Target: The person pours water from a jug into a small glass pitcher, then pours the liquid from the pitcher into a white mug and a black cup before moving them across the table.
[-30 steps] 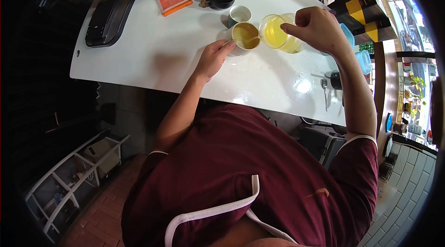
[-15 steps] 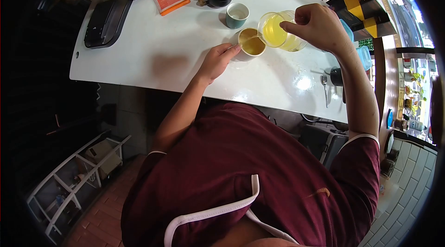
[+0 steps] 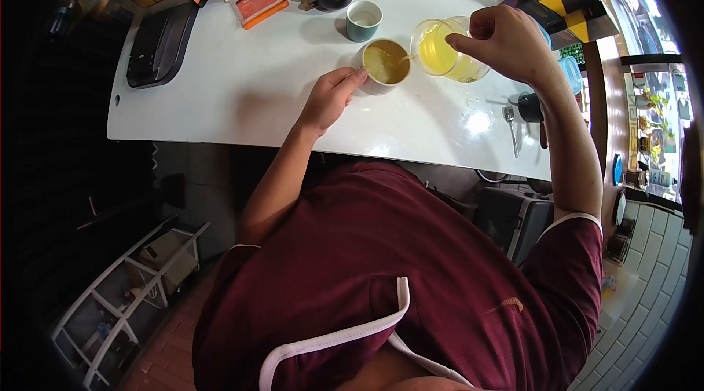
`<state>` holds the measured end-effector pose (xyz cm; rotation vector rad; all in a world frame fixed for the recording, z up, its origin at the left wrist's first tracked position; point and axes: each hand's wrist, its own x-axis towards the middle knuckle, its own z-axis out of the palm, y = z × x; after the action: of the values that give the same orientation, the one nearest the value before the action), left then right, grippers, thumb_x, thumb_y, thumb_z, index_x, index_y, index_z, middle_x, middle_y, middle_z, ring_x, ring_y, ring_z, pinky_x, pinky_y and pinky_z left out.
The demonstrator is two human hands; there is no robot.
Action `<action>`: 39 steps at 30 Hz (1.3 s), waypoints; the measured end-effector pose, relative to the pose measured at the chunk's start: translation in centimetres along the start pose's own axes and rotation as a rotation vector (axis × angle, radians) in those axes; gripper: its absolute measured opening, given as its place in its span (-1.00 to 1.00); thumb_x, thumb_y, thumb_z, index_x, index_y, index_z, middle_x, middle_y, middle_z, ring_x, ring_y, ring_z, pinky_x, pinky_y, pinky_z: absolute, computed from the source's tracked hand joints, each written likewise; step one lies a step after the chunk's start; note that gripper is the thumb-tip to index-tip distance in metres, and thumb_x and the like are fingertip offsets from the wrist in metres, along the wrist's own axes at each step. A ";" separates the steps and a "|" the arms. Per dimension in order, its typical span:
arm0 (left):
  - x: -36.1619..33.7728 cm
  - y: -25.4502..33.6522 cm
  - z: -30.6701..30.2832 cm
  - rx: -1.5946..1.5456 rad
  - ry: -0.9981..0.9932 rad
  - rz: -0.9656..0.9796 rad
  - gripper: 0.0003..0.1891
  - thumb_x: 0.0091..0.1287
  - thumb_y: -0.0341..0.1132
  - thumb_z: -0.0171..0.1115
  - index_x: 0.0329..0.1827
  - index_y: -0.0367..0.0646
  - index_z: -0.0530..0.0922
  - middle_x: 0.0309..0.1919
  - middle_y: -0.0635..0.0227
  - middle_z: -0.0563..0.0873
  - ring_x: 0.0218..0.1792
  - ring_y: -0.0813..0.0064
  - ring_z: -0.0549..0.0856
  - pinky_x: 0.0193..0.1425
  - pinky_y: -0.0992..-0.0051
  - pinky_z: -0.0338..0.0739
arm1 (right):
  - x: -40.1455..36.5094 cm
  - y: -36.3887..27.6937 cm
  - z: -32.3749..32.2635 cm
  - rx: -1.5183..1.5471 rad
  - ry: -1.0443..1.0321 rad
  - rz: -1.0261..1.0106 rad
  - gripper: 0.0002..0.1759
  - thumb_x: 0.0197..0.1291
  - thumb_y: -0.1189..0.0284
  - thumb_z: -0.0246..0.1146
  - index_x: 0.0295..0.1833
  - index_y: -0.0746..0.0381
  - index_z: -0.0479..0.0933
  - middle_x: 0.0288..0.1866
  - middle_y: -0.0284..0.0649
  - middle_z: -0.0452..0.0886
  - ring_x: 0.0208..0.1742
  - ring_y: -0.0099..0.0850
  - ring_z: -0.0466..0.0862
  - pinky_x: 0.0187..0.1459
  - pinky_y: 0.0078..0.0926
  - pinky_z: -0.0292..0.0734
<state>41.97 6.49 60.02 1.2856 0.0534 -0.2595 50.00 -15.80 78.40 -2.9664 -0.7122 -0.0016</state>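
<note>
Two hands are occupied: the left hand (image 3: 330, 100) grips the held cup (image 3: 383, 85) at its eight-o'clock side, and the right hand (image 3: 513, 45) grasps a glass pitcher (image 3: 438, 52), tipped at the held cup's three o'clock, a thin stream entering the held cup. A green cup (image 3: 363, 28) stands nearby at eleven; a spoon (image 3: 511, 127) lies toward the pitcher's five.
</note>
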 end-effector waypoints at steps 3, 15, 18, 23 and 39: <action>-0.5 0.3 0.5 0.051 -0.020 -0.004 -0.70 0.40 -0.14 0.07 -0.29 -0.19 0.61 -0.57 0.63 0.41 -0.54 0.81 0.23 -0.47 0.71 0.13 | -0.4 -0.2 -0.2 0.002 0.014 0.005 -0.48 -0.07 0.02 0.35 -0.63 0.29 0.45 -0.76 -0.31 0.36 -0.70 -0.53 0.31 -0.55 -0.53 0.22; 1.4 -1.4 2.7 -0.032 -0.057 -0.033 -0.71 0.42 -0.15 0.05 -0.35 -0.17 0.52 -0.62 0.65 0.24 -0.61 0.78 0.15 -0.51 0.70 0.05 | -1.6 -0.9 -0.6 -0.036 -0.074 0.077 -0.51 -0.08 0.01 0.33 -0.54 0.29 0.54 -0.68 -0.25 0.48 -0.63 -0.48 0.46 -0.47 -0.53 0.38; 1.0 -1.0 2.1 -0.077 -0.051 -0.047 -0.71 0.41 -0.15 0.05 -0.30 -0.21 0.54 -0.62 0.64 0.24 -0.61 0.78 0.16 -0.51 0.70 0.05 | -1.9 -0.4 -0.4 0.012 -0.027 0.065 -0.48 -0.06 0.06 0.35 -0.63 0.32 0.45 -0.76 -0.29 0.35 -0.70 -0.53 0.30 -0.56 -0.51 0.22; 0.4 -1.0 0.8 -0.083 -0.071 -0.034 -0.70 0.42 -0.14 0.05 -0.30 -0.22 0.55 -0.64 0.65 0.23 -0.61 0.78 0.17 -0.51 0.71 0.04 | -2.0 -0.1 -0.1 0.024 -0.026 0.082 -0.49 -0.06 0.06 0.35 -0.63 0.32 0.44 -0.76 -0.28 0.34 -0.70 -0.53 0.29 -0.56 -0.51 0.22; 1.4 -2.1 3.0 -0.076 -0.093 -0.034 -0.67 0.41 -0.12 0.07 -0.27 -0.24 0.59 -0.64 0.64 0.29 -0.59 0.78 0.18 -0.52 0.69 0.08 | -2.6 -0.5 -0.3 0.013 0.013 0.075 -0.48 -0.09 0.05 0.36 -0.65 0.31 0.44 -0.77 -0.26 0.36 -0.71 -0.49 0.32 -0.56 -0.48 0.23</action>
<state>42.57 2.81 58.61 1.1965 0.0059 -0.3434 47.46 -16.57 78.72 -2.9761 -0.5970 -0.0107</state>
